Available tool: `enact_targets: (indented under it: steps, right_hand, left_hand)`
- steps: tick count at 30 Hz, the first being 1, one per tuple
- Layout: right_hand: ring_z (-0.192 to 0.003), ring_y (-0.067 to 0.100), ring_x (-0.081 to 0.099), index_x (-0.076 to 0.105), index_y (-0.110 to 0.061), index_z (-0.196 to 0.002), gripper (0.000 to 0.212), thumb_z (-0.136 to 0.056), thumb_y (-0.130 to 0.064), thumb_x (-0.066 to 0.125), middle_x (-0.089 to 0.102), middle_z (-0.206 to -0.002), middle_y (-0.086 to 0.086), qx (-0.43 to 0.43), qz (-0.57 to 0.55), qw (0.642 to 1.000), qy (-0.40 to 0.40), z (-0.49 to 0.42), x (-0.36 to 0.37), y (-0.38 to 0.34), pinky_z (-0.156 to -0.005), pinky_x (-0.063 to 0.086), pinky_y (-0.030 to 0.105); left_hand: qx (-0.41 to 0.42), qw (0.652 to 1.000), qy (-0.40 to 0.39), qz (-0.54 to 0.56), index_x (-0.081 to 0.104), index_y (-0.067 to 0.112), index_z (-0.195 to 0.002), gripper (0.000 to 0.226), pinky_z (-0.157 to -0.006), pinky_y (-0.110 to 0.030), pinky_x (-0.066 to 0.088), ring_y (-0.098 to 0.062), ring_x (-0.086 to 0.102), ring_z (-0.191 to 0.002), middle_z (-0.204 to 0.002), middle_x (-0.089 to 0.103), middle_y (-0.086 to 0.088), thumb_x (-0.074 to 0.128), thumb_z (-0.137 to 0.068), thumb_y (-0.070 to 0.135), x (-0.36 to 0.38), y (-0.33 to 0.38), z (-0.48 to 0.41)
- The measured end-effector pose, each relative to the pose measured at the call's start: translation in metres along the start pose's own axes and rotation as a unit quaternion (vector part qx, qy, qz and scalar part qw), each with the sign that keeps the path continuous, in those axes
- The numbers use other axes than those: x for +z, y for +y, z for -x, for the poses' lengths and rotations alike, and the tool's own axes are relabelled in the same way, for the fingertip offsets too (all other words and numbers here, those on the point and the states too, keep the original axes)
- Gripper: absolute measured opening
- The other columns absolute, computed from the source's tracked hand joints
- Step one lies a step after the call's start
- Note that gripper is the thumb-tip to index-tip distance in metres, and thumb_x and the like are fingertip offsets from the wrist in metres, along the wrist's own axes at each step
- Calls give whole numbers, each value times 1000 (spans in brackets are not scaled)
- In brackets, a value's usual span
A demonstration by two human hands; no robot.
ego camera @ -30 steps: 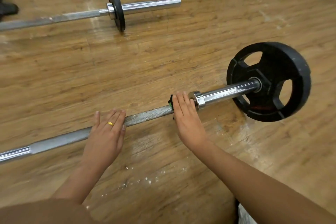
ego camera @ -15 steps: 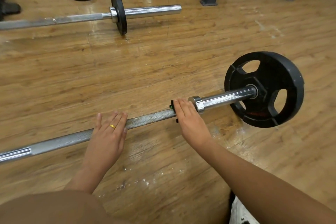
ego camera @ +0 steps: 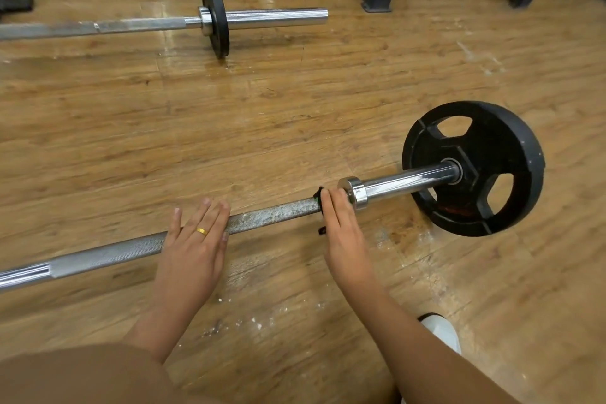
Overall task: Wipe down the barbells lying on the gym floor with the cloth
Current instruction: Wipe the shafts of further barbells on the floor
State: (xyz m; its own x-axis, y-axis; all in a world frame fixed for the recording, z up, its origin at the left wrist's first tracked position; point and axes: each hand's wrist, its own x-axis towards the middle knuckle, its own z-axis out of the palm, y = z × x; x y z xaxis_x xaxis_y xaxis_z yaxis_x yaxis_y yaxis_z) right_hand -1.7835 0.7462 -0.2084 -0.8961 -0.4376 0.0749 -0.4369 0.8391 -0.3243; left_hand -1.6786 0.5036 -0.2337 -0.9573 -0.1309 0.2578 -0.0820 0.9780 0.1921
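On the gym floor (ego camera: 295, 115), the left hand (ego camera: 196, 246) lies flat on the near barbell (ego camera: 272, 215) while the right hand (ego camera: 344, 233) presses a dark cloth (ego camera: 318, 193) against its shaft beside the collar (ego camera: 354, 195); the far barbell (ego camera: 141, 24) apparently awaits its turn

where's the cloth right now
Head view, right of centre: the dark green-edged cloth is almost hidden under the right hand, pressed on the near steel barbell beside its chrome collar.
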Motion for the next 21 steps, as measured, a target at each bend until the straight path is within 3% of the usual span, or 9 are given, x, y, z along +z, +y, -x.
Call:
enact_targets:
  steps: [2, 7, 12, 16, 21]
  right_hand:
    - [-150, 10, -11, 11, -15, -160, 93, -82, 25, 41, 10, -167, 5, 6, -7, 1000, -14, 9, -1, 4, -121, 27, 42]
    - [-154, 23, 4, 15, -14, -159, 93, -81, 23, 50, 16, -165, 6, -1, 26, 1000, -5, -15, 0, -6, -121, 28, 40]
    - [-154, 19, 5, 21, -12, -159, 91, -79, 22, 47, 18, -166, 7, -10, 2, 1000, -4, 21, -3, 8, -118, 33, 45]
    - [-152, 25, 17, 33, -5, -153, 79, -80, 18, 54, 32, -160, 12, 9, 10, 1000, 14, 5, 0, -2, -119, 30, 48]
    - [-151, 25, 20, 32, -8, -155, 87, -75, 22, 53, 30, -160, 10, -26, -4, 999, 28, 34, 2, 18, -115, 38, 47]
  left_hand:
    - [-2, 1000, 6, 3, 53, 6, -143, 50, -123, -46, 7, -27, 48, -138, -139, 60, -10, 35, -100, 24, -1, 2, 2]
    - [-2, 1000, 20, 9, 52, 5, -143, 49, -120, -51, 18, -28, 50, -136, -139, 60, -11, 37, -100, 23, 1, 7, 12]
    - [-1, 1000, 16, 26, 50, 4, -145, 54, -120, -52, 23, -28, 47, -138, -144, 56, -12, 38, -100, 31, -4, 13, 22]
    - [10, 1000, 0, 22, 46, 5, -148, 60, -119, -49, 23, -27, 44, -141, -146, 54, -11, 40, -99, 38, -4, 15, 32]
    - [1, 999, -20, 36, 42, 7, -151, 63, -119, -47, 25, -24, 38, -145, -151, 48, -8, 37, -101, 45, -8, 22, 43]
